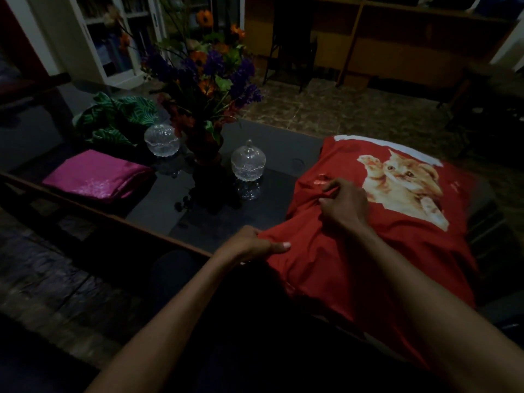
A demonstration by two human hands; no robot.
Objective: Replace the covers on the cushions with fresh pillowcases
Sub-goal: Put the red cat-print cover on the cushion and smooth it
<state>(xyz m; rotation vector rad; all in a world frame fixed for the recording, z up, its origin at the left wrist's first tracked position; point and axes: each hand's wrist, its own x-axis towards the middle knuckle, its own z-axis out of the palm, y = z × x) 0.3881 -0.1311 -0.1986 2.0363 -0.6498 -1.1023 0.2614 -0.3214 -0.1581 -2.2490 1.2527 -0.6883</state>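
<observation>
Your left hand (249,245) pinches the near-left edge of the red cover (354,251) at 6 o'clock to anchor it, while your right hand (344,204) bunches its cloth at 3 o'clock, probably to work it along the cushion (368,141).

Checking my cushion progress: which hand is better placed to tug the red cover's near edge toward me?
Probably the left hand: it already grips the near edge of the red cat cover. The right hand pinches fabric farther up, mid-cushion.

cushion (377,222) right on table (278,143), vase (205,154) centre between two jars (162,140), folded cloth (96,177) left
</observation>
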